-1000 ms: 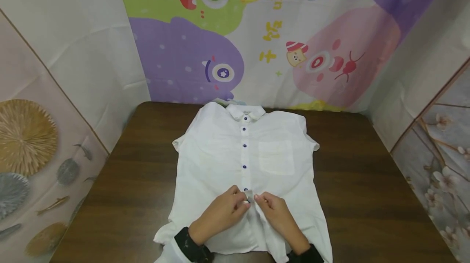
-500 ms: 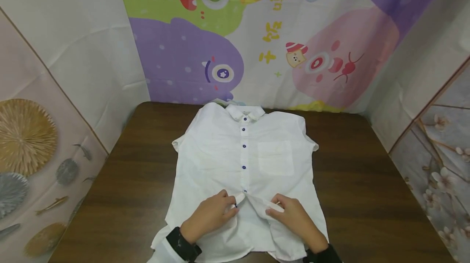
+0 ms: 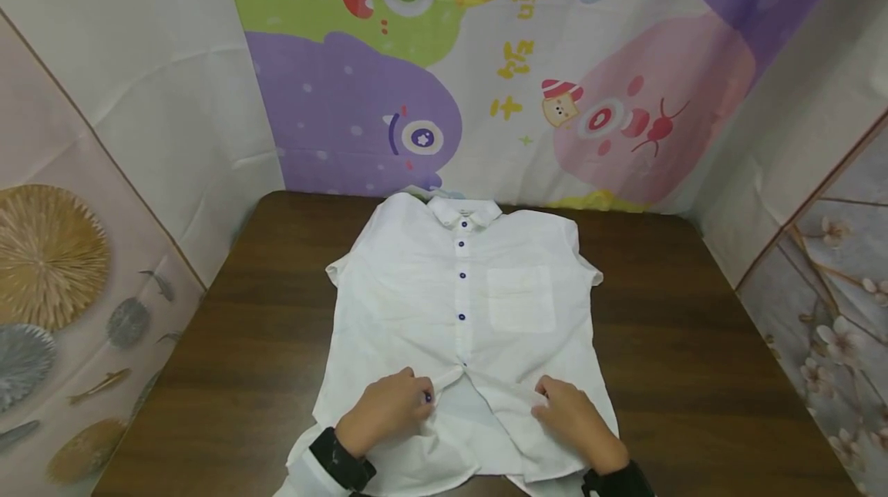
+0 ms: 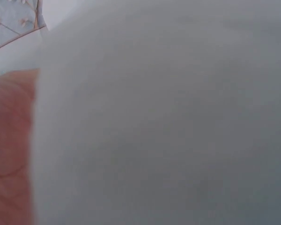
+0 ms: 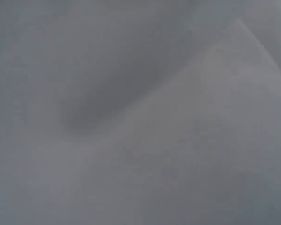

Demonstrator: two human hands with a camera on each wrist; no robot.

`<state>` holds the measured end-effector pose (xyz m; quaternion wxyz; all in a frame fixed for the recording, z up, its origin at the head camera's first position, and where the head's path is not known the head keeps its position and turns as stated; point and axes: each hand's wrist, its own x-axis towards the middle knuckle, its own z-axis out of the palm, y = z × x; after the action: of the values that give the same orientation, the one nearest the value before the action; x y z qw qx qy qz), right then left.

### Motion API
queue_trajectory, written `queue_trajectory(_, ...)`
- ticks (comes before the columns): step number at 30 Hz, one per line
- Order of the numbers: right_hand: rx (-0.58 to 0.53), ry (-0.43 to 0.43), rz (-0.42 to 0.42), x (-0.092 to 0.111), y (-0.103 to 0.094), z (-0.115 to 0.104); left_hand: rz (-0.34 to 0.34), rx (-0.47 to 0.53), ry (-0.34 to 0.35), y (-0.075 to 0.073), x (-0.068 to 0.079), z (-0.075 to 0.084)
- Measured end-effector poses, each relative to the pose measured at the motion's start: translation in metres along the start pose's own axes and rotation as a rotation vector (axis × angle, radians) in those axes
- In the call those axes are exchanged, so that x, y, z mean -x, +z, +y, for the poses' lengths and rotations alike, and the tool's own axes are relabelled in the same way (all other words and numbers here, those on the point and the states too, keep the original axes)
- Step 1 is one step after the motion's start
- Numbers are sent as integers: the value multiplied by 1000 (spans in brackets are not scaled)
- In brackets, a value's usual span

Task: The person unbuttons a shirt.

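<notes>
A white short-sleeved shirt (image 3: 409, 304) lies front up, its collar (image 3: 464, 212) at the far side. Dark blue buttons (image 3: 462, 317) run down the front. Below the lowest centre button the two front edges part in an upside-down V. My left hand (image 3: 388, 408) pinches the left edge, with a blue button (image 3: 428, 397) showing by its fingers. On the other side, my right hand (image 3: 572, 416) pinches the right edge. White cloth (image 4: 164, 117) covers most of the left wrist view, beside a strip of my hand (image 4: 11, 150). Only blurred cloth (image 5: 178, 154) appears in the right wrist view.
The shirt is spread on a dark brown wooden table (image 3: 680, 358). A cartoon-print curtain (image 3: 499, 158) hangs behind the table's far edge. Patterned panels (image 3: 132, 250) stand along the left and right sides.
My hands have moved apart, left hand to the left and right hand to the right, from close together at the button strip. The lower front edges have spread open between them.
</notes>
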<state>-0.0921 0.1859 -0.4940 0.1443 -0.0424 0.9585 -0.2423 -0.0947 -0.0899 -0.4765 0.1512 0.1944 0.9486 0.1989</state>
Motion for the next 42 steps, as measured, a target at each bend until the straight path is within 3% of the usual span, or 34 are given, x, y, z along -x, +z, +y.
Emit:
queue_trajectory(9, 43, -10, -49, -6, -6, -6, -56, 82, 14, 1, -1, -3)
queue_trajectory(16, -10, -60, -73, -10, -25, -40, -105, 108, 35, -3, -2, -2)
queue_trajectory(23, 7, -120, -130, -14, -35, -74, -147, 105, 18, -4, -3, 0)
queue_trajectory(33, 62, -133, -120, -38, -1, -84, -157, 89, 33, -3, -4, 0)
queue_trajectory(42, 81, -126, -5, -51, 30, -79, -136, 111, 67, -7, -1, -1)
